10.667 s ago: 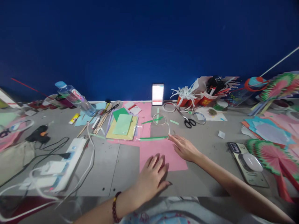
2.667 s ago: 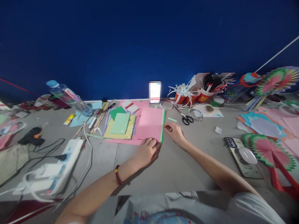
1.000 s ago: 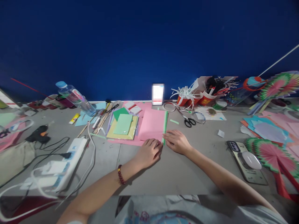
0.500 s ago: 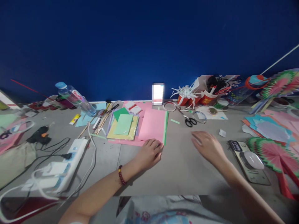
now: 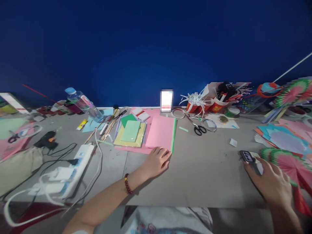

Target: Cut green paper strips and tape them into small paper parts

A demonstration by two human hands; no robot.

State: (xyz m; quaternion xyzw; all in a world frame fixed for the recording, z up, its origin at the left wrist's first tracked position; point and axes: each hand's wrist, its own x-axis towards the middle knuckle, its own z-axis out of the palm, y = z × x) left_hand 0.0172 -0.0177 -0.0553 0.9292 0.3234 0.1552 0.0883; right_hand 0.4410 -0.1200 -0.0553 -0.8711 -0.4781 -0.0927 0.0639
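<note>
My left hand [image 5: 158, 162] rests loosely on the table, its fingers slightly curled and apart, the fingertips at the near edge of a pink paper sheet [image 5: 159, 131]. Green paper shows along that sheet's right side. On the right, my right hand [image 5: 274, 182] covers most of a smooth white rounded object [image 5: 259, 168] lying on a phone [image 5: 248, 157]. Thumb and index finger bend around the white object's visible end. The phone's camera corner sticks out beyond the hand; its lower part is hidden. Left of the pink sheet lies a packet of yellow paper [image 5: 118, 140] with green sheets on it.
Black-handled scissors [image 5: 200, 130] and a tape roll [image 5: 209, 124] lie behind. Red paper cups [image 5: 217, 105] hold tools and white strips. A tilted bottle [image 5: 85, 104] and a power strip [image 5: 78, 169] with cables are at left; folded paper fans [image 5: 290, 165] at right.
My right hand has moved right and nearer, from the bare table onto the white rounded object and phone. My left hand stays at the pink sheet. The view has shifted slightly.
</note>
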